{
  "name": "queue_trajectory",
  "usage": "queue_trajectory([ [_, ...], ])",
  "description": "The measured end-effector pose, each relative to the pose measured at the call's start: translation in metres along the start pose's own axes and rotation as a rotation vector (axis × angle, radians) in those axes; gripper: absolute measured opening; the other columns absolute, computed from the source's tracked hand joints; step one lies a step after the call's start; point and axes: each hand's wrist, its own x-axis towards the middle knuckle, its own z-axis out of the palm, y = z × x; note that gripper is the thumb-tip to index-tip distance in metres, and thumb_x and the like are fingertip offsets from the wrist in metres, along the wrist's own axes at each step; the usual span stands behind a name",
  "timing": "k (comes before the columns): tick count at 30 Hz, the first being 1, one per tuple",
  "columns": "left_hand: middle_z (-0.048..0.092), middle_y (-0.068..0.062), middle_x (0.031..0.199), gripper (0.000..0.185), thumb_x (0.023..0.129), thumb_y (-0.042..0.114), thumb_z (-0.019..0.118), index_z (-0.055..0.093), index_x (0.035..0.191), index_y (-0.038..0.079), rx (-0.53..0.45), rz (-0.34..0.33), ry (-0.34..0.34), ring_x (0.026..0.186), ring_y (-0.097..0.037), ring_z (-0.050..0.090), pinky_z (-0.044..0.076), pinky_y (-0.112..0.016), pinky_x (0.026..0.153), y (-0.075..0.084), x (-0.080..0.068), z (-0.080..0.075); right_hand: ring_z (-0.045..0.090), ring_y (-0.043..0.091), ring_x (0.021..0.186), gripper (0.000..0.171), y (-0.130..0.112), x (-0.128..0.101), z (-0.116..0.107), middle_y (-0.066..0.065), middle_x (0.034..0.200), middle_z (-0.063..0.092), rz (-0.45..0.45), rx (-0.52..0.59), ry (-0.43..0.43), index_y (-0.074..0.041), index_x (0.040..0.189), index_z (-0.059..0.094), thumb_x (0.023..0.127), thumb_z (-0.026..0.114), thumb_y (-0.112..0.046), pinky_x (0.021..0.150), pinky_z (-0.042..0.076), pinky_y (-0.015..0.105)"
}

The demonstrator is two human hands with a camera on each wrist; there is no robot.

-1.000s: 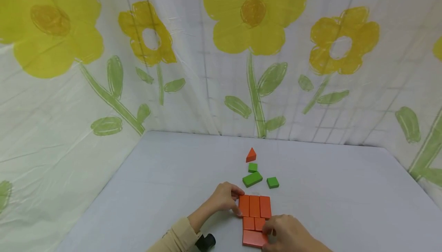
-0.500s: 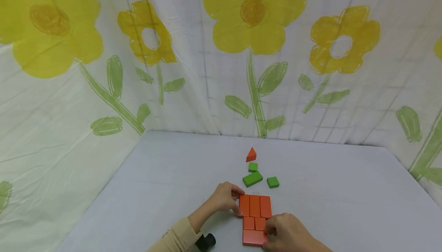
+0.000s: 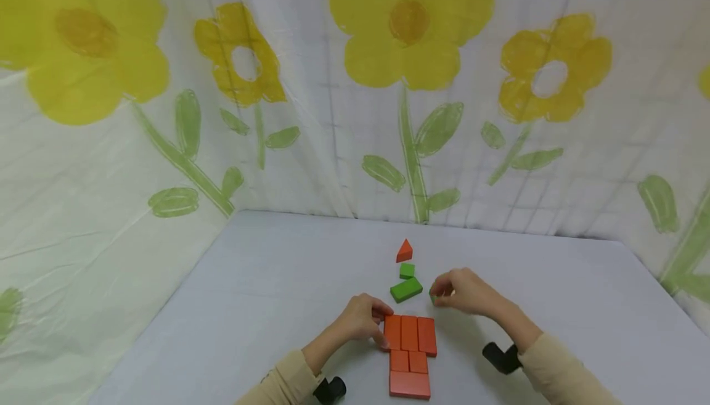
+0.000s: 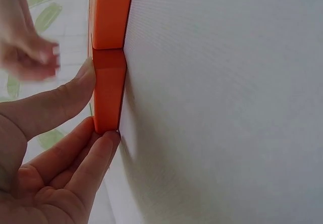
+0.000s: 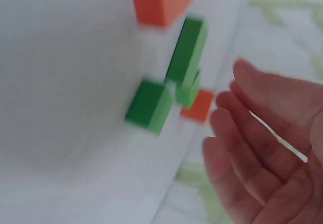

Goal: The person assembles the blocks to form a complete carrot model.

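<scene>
From here I see my left hand (image 3: pixel 363 319) resting at the left edge of the flat slab of orange wooden blocks (image 3: pixel 409 352), thumb and fingers pinching the leftmost upright orange brick (image 4: pixel 108 90) of the top row, as the left wrist view shows plainly. My right hand (image 3: pixel 463 291) hovers over the small green wooden cube (image 5: pixel 149 105), which sits on the pale grey table (image 3: pixel 249 306) just right of the long green wooden block (image 3: pixel 406 289) and just beyond the orange slab's far right corner. In the right wrist view the fingers are spread and relaxed, apart from the cube, holding nothing; the head view hides the cube almost wholly under the fingertips. To do this well, I judge the right hand should come straight down and take the cube by two opposite side faces with thumb and forefinger, keeping clear of the long green block close beside it so that it is not nudged. The left hand should keep firm, steady pressure on the orange brick so the laid rows stay tight. Farther back stand a second small green cube (image 3: pixel 407 270) and an orange wooden wedge (image 3: pixel 404 251), well clear of both hands
</scene>
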Motion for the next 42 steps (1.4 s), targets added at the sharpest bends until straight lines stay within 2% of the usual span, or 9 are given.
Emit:
queue_trajectory([
  [4, 0.067, -0.002, 0.089, 0.042, 0.061, -0.009, 0.086, 0.073, 0.1, -0.001, -0.007, -0.02, -0.003, 0.078, -0.015, 0.055, 0.051, -0.031, 0.073, -0.002, 0.0, 0.001, 0.064, 0.03, 0.092, 0.033, 0.024, 0.035, -0.006, 0.019, 0.103, 0.067, 0.003, -0.146, 0.07, 0.008, 0.114, 0.063, 0.082, 0.069, 0.008, 0.078, 0.053, 0.04],
  [7, 0.068, -0.003, 0.09, 0.042, 0.061, -0.008, 0.086, 0.073, 0.1, -0.001, -0.011, -0.024, -0.004, 0.08, -0.015, 0.057, 0.052, -0.03, 0.074, -0.002, -0.001, 0.001, 0.054, 0.044, 0.115, 0.052, 0.036, 0.057, -0.003, 0.028, 0.126, 0.057, 0.021, -0.213, 0.053, 0.01, 0.132, 0.05, 0.081, 0.061, 0.016, 0.095, 0.044, 0.051],
  [10, 0.069, -0.004, 0.092, 0.043, 0.06, -0.008, 0.087, 0.073, 0.099, -0.001, -0.013, -0.018, 0.002, 0.08, -0.014, 0.059, 0.053, -0.029, 0.075, -0.003, -0.001, 0.003, 0.041, 0.045, 0.129, 0.059, 0.043, 0.073, 0.002, 0.029, 0.139, 0.046, 0.033, -0.222, 0.0, 0.009, 0.139, 0.044, 0.082, 0.049, 0.023, 0.105, 0.034, 0.053],
  [14, 0.069, -0.002, 0.089, 0.042, 0.06, -0.009, 0.086, 0.073, 0.099, -0.001, -0.029, -0.003, -0.003, 0.078, -0.012, 0.058, 0.052, -0.027, 0.072, -0.003, -0.001, 0.008, 0.036, 0.043, 0.134, 0.066, 0.046, 0.086, 0.008, 0.027, 0.145, 0.04, 0.022, -0.238, -0.036, 0.008, 0.141, 0.043, 0.079, 0.037, 0.03, 0.109, 0.029, 0.052],
  [18, 0.069, -0.001, 0.087, 0.042, 0.06, -0.009, 0.086, 0.073, 0.099, -0.001, -0.037, 0.0, -0.006, 0.076, -0.01, 0.057, 0.05, -0.025, 0.07, -0.001, -0.001, 0.01, 0.043, 0.043, 0.128, 0.062, 0.043, 0.09, 0.01, 0.026, 0.139, 0.048, 0.004, -0.309, -0.03, 0.006, 0.136, 0.05, 0.079, 0.04, 0.029, 0.106, 0.033, 0.051],
  [23, 0.069, -0.003, 0.086, 0.042, 0.059, -0.01, 0.086, 0.073, 0.098, -0.001, -0.033, -0.001, 0.013, 0.077, -0.012, 0.059, 0.051, -0.027, 0.071, 0.001, -0.002, 0.007, 0.057, 0.039, 0.11, 0.038, 0.038, 0.091, 0.009, 0.02, 0.113, 0.064, -0.016, -0.383, 0.062, 0.004, 0.115, 0.066, 0.082, 0.054, 0.018, 0.094, 0.045, 0.048],
  [30, 0.069, -0.004, 0.087, 0.042, 0.059, -0.01, 0.086, 0.073, 0.098, -0.002, -0.023, 0.007, 0.018, 0.078, -0.014, 0.059, 0.051, -0.026, 0.071, 0.0, -0.002, 0.002, 0.063, 0.028, 0.087, 0.014, 0.039, 0.089, 0.006, 0.008, 0.091, 0.069, 0.009, -0.321, 0.106, -0.002, 0.093, 0.073, 0.08, 0.075, -0.001, 0.078, 0.051, 0.042],
  [36, 0.069, -0.004, 0.089, 0.042, 0.059, -0.009, 0.086, 0.073, 0.099, -0.002, -0.007, 0.016, 0.014, 0.079, -0.014, 0.06, 0.051, -0.026, 0.072, 0.001, -0.003, 0.001, 0.062, 0.022, 0.08, 0.016, 0.05, 0.082, 0.008, 0.007, 0.087, 0.071, 0.028, -0.257, 0.155, -0.002, 0.091, 0.075, 0.078, 0.079, -0.009, 0.073, 0.051, 0.039],
  [42, 0.07, -0.006, 0.092, 0.043, 0.059, -0.009, 0.086, 0.072, 0.099, -0.002, -0.002, 0.01, 0.01, 0.082, -0.015, 0.061, 0.053, -0.029, 0.075, 0.002, -0.003, 0.0, 0.065, 0.023, 0.079, 0.017, 0.052, 0.068, 0.002, 0.008, 0.086, 0.071, 0.037, -0.216, 0.199, 0.0, 0.093, 0.075, 0.078, 0.079, -0.007, 0.071, 0.052, 0.038],
])
